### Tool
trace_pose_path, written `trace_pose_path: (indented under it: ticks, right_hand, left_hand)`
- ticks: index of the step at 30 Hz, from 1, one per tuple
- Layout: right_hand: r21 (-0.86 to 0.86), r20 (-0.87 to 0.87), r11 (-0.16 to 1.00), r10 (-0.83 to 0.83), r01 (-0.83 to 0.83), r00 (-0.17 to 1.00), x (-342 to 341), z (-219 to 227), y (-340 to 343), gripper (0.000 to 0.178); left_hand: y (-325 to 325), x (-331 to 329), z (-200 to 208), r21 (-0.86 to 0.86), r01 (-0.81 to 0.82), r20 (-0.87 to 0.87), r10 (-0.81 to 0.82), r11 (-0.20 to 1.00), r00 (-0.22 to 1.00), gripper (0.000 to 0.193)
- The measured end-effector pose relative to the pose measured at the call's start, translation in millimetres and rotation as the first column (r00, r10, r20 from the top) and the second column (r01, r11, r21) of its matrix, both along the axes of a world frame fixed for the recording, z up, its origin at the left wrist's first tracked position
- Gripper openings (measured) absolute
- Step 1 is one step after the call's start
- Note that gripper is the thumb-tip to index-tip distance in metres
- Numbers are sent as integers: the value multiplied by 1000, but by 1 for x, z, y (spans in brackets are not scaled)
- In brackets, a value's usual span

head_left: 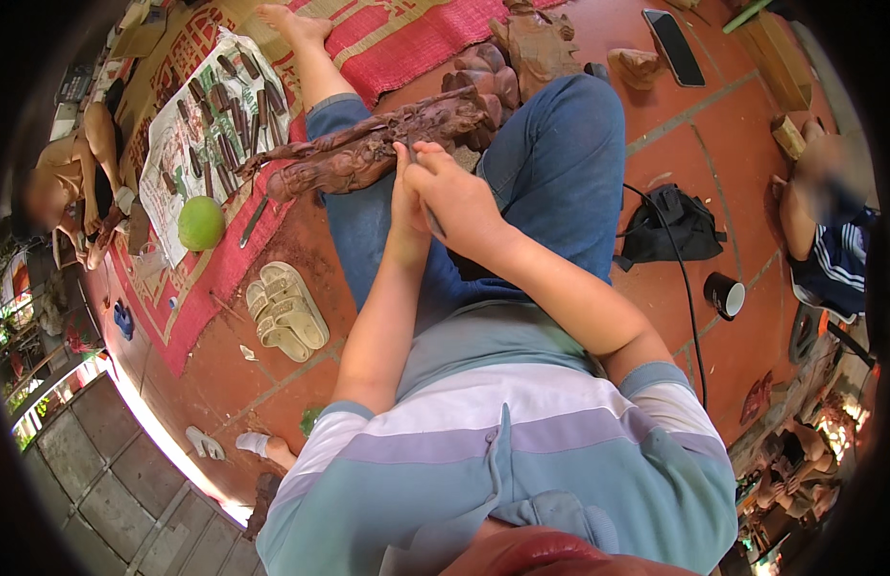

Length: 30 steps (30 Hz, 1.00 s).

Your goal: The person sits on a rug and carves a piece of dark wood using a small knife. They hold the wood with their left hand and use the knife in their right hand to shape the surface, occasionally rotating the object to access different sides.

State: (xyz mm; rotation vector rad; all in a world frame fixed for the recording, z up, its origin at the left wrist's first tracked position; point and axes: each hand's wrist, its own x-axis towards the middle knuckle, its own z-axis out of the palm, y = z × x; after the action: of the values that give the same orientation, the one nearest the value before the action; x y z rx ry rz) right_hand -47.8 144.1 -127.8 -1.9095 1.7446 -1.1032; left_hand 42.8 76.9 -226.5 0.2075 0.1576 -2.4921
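Carving: dark reddish-brown wood carving (344, 173), upper middle of frame, lying across the person's left leg; narrow end points left, knobbly end toward the rounded wooden piece (478, 77).
Right hand: right hand (456, 206) curled shut around a slim tool (433, 223); its rear end shows below the fist.
Left hand: left hand (404, 204) just beside it, fingers pressed together near the tool's front; fingertips at the carving's near edge.
Grip: right pinching the tool; left probably steadying it, exact finger contact hidden.
Tool tip: mostly covered by fingers; cannot tell if it bites wood.
Progress: folds and rounded forms already cut along much of the carving, so shaping looks well advanced; surface reads uneven, fine work possibly left; underside not visible.
Spare tools: many dark-handled tools (238, 120) on a white sheet (164, 216), upper left; one loose tool (254, 223) lies near the green fruit (202, 224).
Floor right: phone (673, 48) at upper right, black bag (673, 226) and cup (724, 296) lower down.
Others: one person at left edge, another at right.
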Motion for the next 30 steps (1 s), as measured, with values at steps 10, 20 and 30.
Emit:
trace_pose_path:
  ticks: [10,20,30]
  right_hand:
    - [117,0,993,11,-11,1000,0,5,-2,27]
    - [-16,152,999,-32,35,988,5,-6,0,21]
    - [-164,115,984,-54,73,992,14,-36,-3,38]
  left_hand:
    - [3,-3,11,29,-69,161,64,997,985,41]
    - [4,11,18,-216,-45,238,98,975,966,50]
    - [-3,4,-14,-144,-31,23,35,989,999,43]
